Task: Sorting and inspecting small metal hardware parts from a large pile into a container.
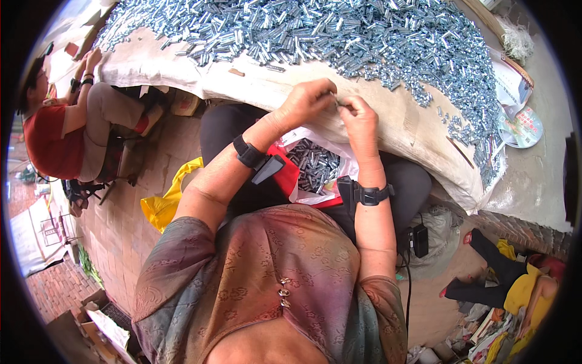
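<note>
My left hand (308, 102) and my right hand (360, 120) meet over the near edge of a cloth-covered work surface (176, 71). Their fingertips are pinched together around a small metal piece (335, 101), mostly hidden by the fingers, so its exact shape does not show. Ahead of them spreads a large heap of small silvery metal tubes (327, 33). Below my hands, in my lap, a red and white bag (347, 167) stands open, with many darker grey metal tubes (313, 165) inside. Each of my wrists wears a black strap with a device.
At left, a person in a red top (57, 136) sits at the same surface. Another person in yellow (522, 288) is at lower right. A round fan-like disc (520, 127) lies at the right edge. A yellow bag (159, 209) sits beside my left leg; a black cable (408, 297) hangs at right.
</note>
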`<action>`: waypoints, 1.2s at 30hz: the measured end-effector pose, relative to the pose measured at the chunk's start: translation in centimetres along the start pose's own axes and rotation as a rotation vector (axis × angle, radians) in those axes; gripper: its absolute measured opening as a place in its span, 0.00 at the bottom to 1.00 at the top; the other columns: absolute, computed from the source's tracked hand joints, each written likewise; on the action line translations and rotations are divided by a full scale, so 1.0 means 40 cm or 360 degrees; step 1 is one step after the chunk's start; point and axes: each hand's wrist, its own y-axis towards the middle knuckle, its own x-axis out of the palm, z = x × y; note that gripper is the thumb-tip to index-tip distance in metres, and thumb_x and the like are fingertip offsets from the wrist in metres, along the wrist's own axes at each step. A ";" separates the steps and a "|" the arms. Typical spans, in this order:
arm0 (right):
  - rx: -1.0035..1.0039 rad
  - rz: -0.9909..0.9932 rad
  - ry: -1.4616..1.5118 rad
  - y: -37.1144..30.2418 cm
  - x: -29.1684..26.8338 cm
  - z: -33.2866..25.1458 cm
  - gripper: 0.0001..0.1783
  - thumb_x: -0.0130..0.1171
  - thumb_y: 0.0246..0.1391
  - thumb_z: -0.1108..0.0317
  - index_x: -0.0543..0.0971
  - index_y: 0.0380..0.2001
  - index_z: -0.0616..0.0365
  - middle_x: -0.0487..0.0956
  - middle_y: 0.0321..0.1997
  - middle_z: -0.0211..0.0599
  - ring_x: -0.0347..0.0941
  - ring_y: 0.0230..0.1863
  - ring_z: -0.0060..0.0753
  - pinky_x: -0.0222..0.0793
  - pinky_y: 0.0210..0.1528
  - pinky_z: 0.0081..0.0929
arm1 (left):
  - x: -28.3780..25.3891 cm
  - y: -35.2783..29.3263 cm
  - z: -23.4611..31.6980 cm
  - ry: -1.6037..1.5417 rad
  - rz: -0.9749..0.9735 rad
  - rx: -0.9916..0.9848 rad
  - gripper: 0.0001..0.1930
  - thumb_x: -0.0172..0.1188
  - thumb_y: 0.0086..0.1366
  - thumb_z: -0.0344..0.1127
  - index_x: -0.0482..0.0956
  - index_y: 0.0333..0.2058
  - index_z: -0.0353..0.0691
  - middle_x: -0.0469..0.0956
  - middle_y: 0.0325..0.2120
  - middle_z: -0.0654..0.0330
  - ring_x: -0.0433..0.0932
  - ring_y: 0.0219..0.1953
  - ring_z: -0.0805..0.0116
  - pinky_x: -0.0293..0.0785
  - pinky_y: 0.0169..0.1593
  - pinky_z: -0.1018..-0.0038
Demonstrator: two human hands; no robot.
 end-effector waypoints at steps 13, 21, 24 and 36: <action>-0.0423 0.0419 -0.1007 0.115 -0.055 0.046 0.16 0.56 0.44 0.73 0.73 0.40 0.57 0.73 0.42 0.41 0.69 0.45 0.45 0.66 0.46 0.36 | 0.023 -0.031 0.075 0.0457 -0.0533 0.0422 0.08 0.56 0.53 0.30 0.71 0.32 0.36 0.74 0.23 0.50 0.75 0.31 0.50 0.70 0.34 0.63; -0.0435 0.0426 -0.1423 0.164 -0.047 0.050 0.08 0.53 0.47 0.70 0.76 0.33 0.52 0.71 0.37 0.37 0.70 0.40 0.42 0.70 0.39 0.35 | -0.025 0.081 0.039 0.0728 0.0057 0.0403 0.06 0.58 0.54 0.28 0.76 0.32 0.37 0.76 0.26 0.54 0.77 0.29 0.56 0.72 0.33 0.69; -0.0497 0.0456 -0.1429 0.169 -0.042 0.065 0.07 0.53 0.47 0.70 0.76 0.32 0.51 0.71 0.36 0.37 0.70 0.40 0.41 0.69 0.39 0.35 | -0.048 0.164 -0.008 0.1151 0.0265 0.0226 0.06 0.57 0.55 0.32 0.75 0.31 0.39 0.74 0.27 0.53 0.75 0.30 0.53 0.71 0.33 0.64; -0.0433 0.0522 -0.0688 0.129 -0.045 0.059 0.10 0.56 0.40 0.78 0.75 0.30 0.56 0.74 0.28 0.35 0.72 0.29 0.34 0.69 0.32 0.29 | -0.045 0.164 -0.030 0.0971 0.0106 0.0245 0.09 0.58 0.53 0.29 0.74 0.35 0.36 0.76 0.27 0.53 0.77 0.29 0.59 0.73 0.33 0.71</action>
